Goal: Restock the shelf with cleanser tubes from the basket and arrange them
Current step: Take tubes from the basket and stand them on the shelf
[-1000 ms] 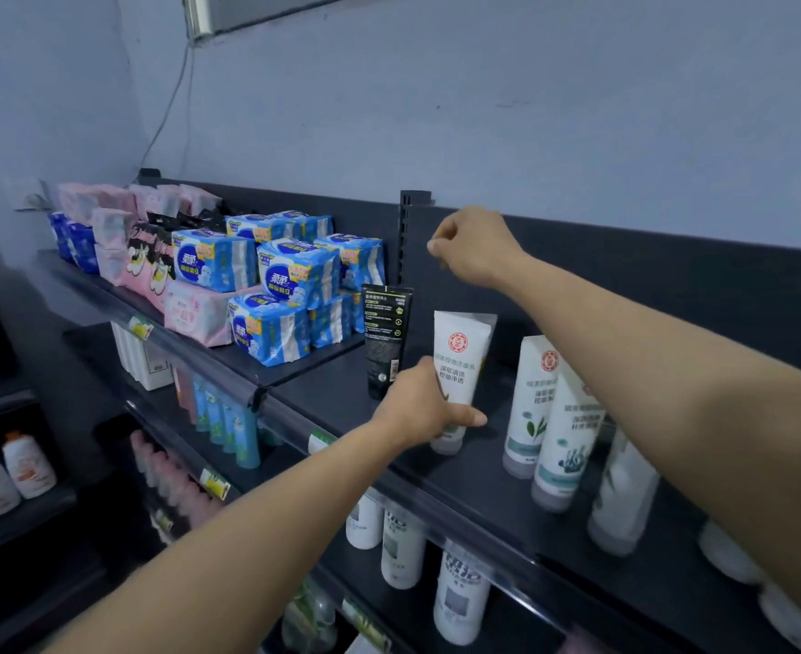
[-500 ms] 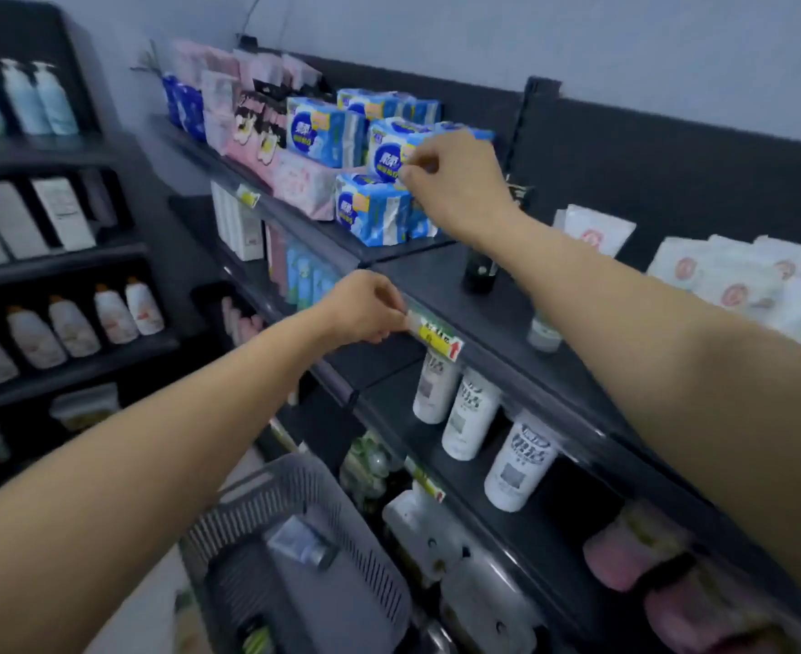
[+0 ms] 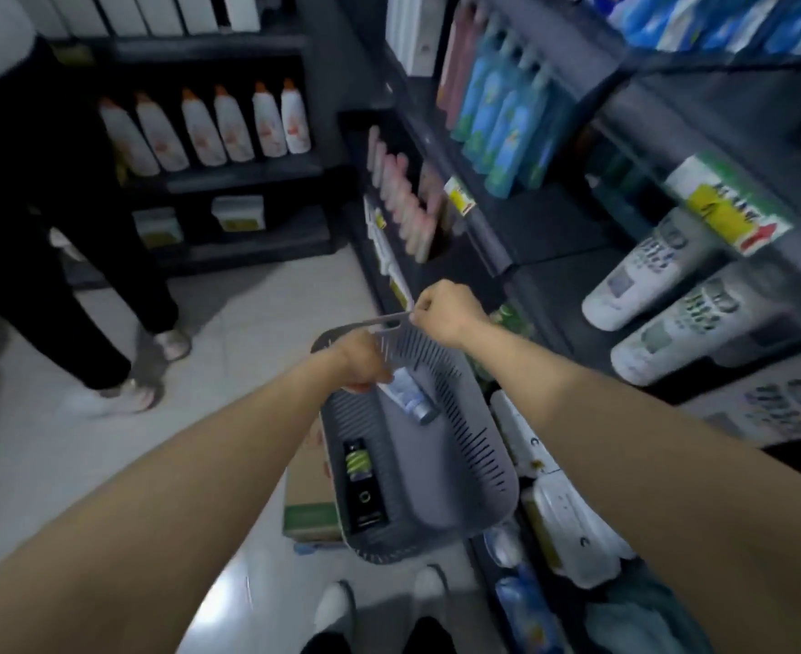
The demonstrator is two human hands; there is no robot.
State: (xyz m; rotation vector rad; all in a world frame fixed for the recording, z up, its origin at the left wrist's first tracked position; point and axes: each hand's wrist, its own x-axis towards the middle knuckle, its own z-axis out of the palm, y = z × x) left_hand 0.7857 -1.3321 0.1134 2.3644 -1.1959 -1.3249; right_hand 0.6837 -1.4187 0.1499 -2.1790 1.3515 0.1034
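Note:
A grey slotted basket (image 3: 474, 464) sits low in front of me on a cardboard box. Inside it lie a pale blue-white cleanser tube (image 3: 410, 396) near the far end and a black tube with a green label (image 3: 360, 483) near the close end. My left hand (image 3: 358, 365) reaches into the basket's far end and is closed on the top of the pale tube. My right hand (image 3: 450, 313) is closed on the basket's far rim at its handle slot. The upper shelf with the standing tubes is out of frame.
Dark shelving (image 3: 544, 238) runs along the right with white tubes (image 3: 644, 271), blue bottles (image 3: 507, 120) and pink bottles (image 3: 403, 200). A person in black trousers (image 3: 82, 257) stands on the tiled floor at left. The cardboard box (image 3: 306, 493) is under the basket. Another rack of white bottles (image 3: 209, 125) stands behind.
My view has swung down from the top shelf to the basket. Both hands left the shelf and dropped; the left now grips the pale tube, the right holds the basket rim.

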